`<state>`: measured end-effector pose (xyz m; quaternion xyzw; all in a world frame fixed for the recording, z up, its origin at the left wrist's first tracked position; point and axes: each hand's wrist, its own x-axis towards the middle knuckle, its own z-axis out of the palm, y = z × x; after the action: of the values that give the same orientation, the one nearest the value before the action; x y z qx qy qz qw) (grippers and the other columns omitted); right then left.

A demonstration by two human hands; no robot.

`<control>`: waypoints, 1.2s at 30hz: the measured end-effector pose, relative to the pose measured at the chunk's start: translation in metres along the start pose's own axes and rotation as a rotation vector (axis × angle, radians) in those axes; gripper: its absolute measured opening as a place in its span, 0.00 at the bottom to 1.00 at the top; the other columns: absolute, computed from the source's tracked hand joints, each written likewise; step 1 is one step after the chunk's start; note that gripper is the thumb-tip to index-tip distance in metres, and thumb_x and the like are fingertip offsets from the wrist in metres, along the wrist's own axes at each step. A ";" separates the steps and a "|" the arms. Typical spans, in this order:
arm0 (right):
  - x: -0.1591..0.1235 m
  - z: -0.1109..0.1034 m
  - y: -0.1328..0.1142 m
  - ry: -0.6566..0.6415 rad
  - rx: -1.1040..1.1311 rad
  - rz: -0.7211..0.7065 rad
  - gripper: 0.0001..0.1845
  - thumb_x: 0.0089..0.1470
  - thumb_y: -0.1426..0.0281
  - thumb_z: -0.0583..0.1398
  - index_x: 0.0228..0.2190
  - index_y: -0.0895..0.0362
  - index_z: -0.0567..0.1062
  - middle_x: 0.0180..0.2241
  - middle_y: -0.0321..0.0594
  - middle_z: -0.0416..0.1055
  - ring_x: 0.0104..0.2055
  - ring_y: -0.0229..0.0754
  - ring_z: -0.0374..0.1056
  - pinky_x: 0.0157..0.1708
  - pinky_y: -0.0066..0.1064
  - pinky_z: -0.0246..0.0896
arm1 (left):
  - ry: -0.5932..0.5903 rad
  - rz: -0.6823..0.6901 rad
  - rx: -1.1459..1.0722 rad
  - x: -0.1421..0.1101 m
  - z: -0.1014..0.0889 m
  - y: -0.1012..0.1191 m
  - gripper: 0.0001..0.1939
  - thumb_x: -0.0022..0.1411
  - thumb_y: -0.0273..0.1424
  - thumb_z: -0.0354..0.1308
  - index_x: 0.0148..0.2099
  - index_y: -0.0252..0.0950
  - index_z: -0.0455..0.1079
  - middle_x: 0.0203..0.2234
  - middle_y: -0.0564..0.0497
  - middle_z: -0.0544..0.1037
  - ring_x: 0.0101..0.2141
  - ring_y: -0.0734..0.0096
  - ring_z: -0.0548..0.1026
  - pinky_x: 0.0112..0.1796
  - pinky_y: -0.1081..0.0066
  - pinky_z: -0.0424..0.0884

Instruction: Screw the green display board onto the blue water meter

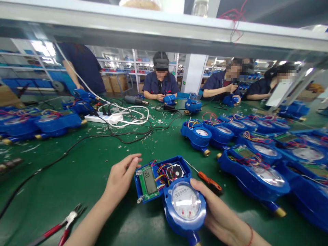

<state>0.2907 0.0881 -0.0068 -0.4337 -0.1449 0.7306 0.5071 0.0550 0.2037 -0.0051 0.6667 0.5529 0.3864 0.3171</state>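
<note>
A blue water meter (185, 201) with a clear round dial cover is tilted up in front of me. My right hand (212, 208) grips its right side, thumb on the rim and fingers behind the body. The meter's box is uncovered, showing coloured wires and a black round part in a white frame. At its left sits a blue housing holding a green circuit board with an LCD (149, 182). Close to the housing's upper left edge is my left hand (121, 177), its fingers stretched out and holding nothing. Whether its fingertips touch the housing I cannot tell.
An orange-handled screwdriver (208, 181) lies just behind the meter; red-handled pliers (68, 220) lie at front left. Several more meters (256, 174) crowd the right. Black cables and a white power strip (104, 118) cross the green bench. Co-workers sit opposite, below an overhead shelf (164, 25).
</note>
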 end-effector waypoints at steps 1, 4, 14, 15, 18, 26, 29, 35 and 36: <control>-0.001 0.000 0.000 -0.007 -0.003 -0.006 0.21 0.45 0.56 0.71 0.35 0.60 0.78 0.41 0.44 0.78 0.48 0.48 0.72 0.55 0.39 0.60 | -0.037 0.009 -0.022 -0.004 -0.002 0.001 0.22 0.63 0.47 0.49 0.44 0.36 0.76 0.37 0.46 0.83 0.40 0.56 0.79 0.43 0.64 0.72; -0.004 0.002 0.000 -0.018 -0.025 -0.012 0.24 0.45 0.55 0.70 0.39 0.59 0.79 0.41 0.44 0.78 0.47 0.49 0.72 0.55 0.40 0.61 | -0.158 -0.045 -0.173 -0.018 -0.004 0.006 0.25 0.66 0.49 0.45 0.37 0.37 0.77 0.32 0.49 0.82 0.36 0.59 0.77 0.41 0.66 0.70; -0.007 0.010 -0.003 0.024 -0.012 -0.010 0.28 0.40 0.54 0.72 0.41 0.57 0.80 0.48 0.46 0.76 0.54 0.54 0.69 0.58 0.42 0.59 | -0.352 -0.204 -0.791 -0.039 -0.004 0.020 0.21 0.64 0.48 0.51 0.48 0.37 0.67 0.25 0.51 0.78 0.26 0.66 0.74 0.33 0.68 0.68; -0.007 0.011 -0.003 0.012 -0.008 -0.010 0.28 0.40 0.55 0.72 0.40 0.58 0.81 0.48 0.46 0.76 0.54 0.54 0.69 0.58 0.42 0.59 | -0.351 -0.206 -0.805 -0.040 -0.004 0.022 0.21 0.64 0.47 0.52 0.50 0.37 0.66 0.25 0.51 0.78 0.26 0.67 0.74 0.33 0.68 0.68; -0.006 0.012 -0.003 -0.008 -0.010 -0.018 0.26 0.41 0.55 0.72 0.39 0.59 0.81 0.47 0.48 0.77 0.54 0.55 0.69 0.59 0.43 0.58 | -0.347 -0.185 -0.823 -0.043 -0.002 0.025 0.22 0.62 0.44 0.56 0.52 0.36 0.65 0.24 0.52 0.77 0.25 0.68 0.74 0.32 0.69 0.68; -0.003 0.012 0.000 -0.037 0.009 -0.060 0.25 0.44 0.56 0.71 0.41 0.59 0.81 0.46 0.48 0.77 0.53 0.54 0.70 0.59 0.44 0.58 | -0.332 -0.194 -0.821 -0.046 0.005 0.017 0.29 0.57 0.45 0.63 0.57 0.40 0.64 0.28 0.53 0.78 0.26 0.71 0.72 0.31 0.72 0.68; -0.003 0.009 0.001 -0.045 0.009 -0.075 0.26 0.46 0.56 0.70 0.41 0.61 0.80 0.46 0.48 0.77 0.53 0.54 0.70 0.59 0.43 0.58 | -0.311 -0.137 -0.771 -0.049 0.009 0.011 0.36 0.53 0.52 0.64 0.60 0.44 0.63 0.43 0.47 0.78 0.38 0.60 0.77 0.40 0.66 0.72; -0.004 0.002 0.012 -0.040 -0.062 -0.046 0.35 0.44 0.56 0.70 0.50 0.60 0.72 0.49 0.51 0.74 0.55 0.56 0.68 0.58 0.47 0.58 | -0.234 0.108 -0.505 -0.053 0.016 0.002 0.52 0.44 0.61 0.63 0.68 0.51 0.54 0.62 0.46 0.61 0.62 0.42 0.59 0.59 0.54 0.61; -0.004 0.002 0.015 -0.092 -0.066 -0.040 0.38 0.43 0.55 0.71 0.52 0.60 0.70 0.50 0.52 0.74 0.55 0.57 0.68 0.58 0.48 0.57 | -0.210 0.124 -0.468 -0.053 0.017 0.002 0.52 0.44 0.61 0.63 0.68 0.51 0.54 0.63 0.47 0.59 0.63 0.42 0.57 0.59 0.54 0.62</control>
<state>0.2801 0.0786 -0.0140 -0.4129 -0.2006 0.7345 0.4998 0.0656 0.1513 -0.0204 0.6445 0.3705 0.4511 0.4939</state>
